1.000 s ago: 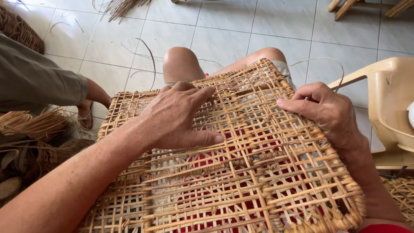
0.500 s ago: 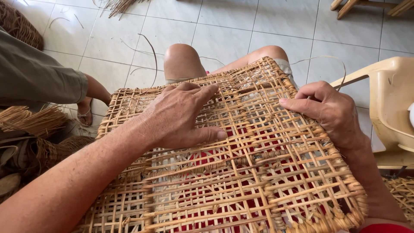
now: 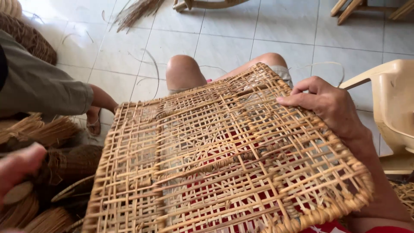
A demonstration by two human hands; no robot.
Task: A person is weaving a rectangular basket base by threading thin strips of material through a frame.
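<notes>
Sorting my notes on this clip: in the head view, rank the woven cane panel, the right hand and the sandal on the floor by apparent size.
1. woven cane panel
2. right hand
3. sandal, farther from the camera, so only apparently smallest.

My left hand [image 3: 17,170] is a blur, cut off at the left edge; the woven panel [image 3: 215,159] runs off the bottom, hiding my lap.
</notes>
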